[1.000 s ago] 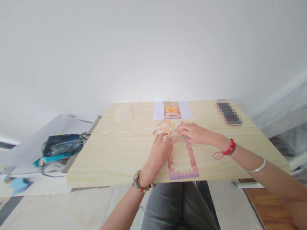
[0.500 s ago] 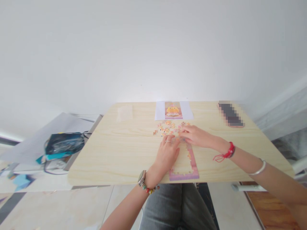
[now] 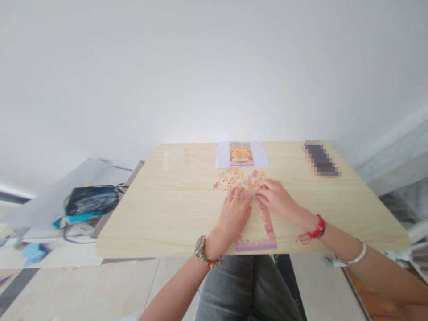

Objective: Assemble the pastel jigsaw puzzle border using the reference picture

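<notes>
A jigsaw puzzle border (image 3: 256,245) in pink and purple lies at the table's near edge, its middle showing bare table. My left hand (image 3: 232,211) rests over its upper left side, fingers stretched out flat and touching it. At the upper right corner, my right hand (image 3: 279,198) pinches a small puzzle piece, mostly covered by the fingertips. Just beyond both hands, several loose puzzle pieces (image 3: 234,174) are scattered in orange, pink and pale tones. Behind them lies a sheet with a printed picture (image 3: 241,154) of an orange cartoon figure.
A pale, see-through sheet or bag (image 3: 174,158) lies at the back left of the wooden table (image 3: 150,214). At the back right is a blurred-out phone (image 3: 321,159). Left of the table, a dark bag with teal trim (image 3: 92,203) sits on a lower surface. A white wall stands behind.
My right hand has drawn back from the loose pieces toward the puzzle border's upper right corner, uncovering pieces behind it. My left hand has barely moved.
</notes>
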A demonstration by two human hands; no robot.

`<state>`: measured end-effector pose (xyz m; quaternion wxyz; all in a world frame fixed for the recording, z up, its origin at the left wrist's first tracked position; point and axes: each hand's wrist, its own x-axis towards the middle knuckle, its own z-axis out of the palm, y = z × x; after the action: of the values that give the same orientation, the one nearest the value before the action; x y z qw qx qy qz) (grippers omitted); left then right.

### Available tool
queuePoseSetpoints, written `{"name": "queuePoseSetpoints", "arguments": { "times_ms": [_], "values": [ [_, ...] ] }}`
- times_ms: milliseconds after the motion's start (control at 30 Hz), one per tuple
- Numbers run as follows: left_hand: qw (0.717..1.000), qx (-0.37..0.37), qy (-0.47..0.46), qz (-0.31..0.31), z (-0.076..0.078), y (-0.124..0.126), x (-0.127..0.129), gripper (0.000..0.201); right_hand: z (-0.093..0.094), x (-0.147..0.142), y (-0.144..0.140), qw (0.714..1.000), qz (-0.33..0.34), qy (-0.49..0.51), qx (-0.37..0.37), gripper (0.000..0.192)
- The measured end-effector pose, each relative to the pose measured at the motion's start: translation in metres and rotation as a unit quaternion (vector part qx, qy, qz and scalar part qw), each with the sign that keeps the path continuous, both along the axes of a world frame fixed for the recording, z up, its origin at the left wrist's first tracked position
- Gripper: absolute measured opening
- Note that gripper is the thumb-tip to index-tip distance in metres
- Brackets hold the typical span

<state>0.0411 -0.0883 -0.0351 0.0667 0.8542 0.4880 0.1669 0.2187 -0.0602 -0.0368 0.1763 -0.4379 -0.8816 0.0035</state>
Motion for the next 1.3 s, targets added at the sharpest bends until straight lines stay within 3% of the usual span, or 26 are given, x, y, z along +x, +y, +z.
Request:
{"name": "queuePoseSetpoints", "arguments": {
  "times_ms": [367, 667, 800, 1000, 1133, 1300],
  "values": [
    [1.0, -0.016, 0.017, 0.003, 0.002, -0.001, 0.003, 0.029, -0.007, 0.0, -0.005, 1.0, -0.015, 0.001, 0.023, 0.016],
    [0.998, 0.034, 0.052, 0.011, -0.006, -0.001, 0.006, 0.021, -0.004, -0.003, -0.012, 0.997, -0.007, -0.072, 0.041, 0.024],
    [0.997, 0.047, 0.056, 0.004, -0.007, 0.002, 0.007, 0.02, 0.0, 0.0, -0.014, 0.999, -0.017, -0.036, 0.019, 0.015],
    [0.997, 0.035, 0.024, 0.062, -0.003, 0.004, -0.013, 0.027, -0.002, 0.015, -0.008, 0.999, -0.03, 0.012, -0.032, 0.028],
    [0.993, 0.044, 0.017, 0.111, -0.004, 0.004, -0.033, 0.03, -0.008, 0.019, -0.005, 0.998, -0.026, 0.02, -0.057, 0.026],
    [0.992, 0.026, 0.008, 0.121, -0.007, 0.004, -0.041, 0.027, -0.011, 0.018, -0.007, 0.998, -0.037, 0.026, -0.044, 0.023]
  ]
}}
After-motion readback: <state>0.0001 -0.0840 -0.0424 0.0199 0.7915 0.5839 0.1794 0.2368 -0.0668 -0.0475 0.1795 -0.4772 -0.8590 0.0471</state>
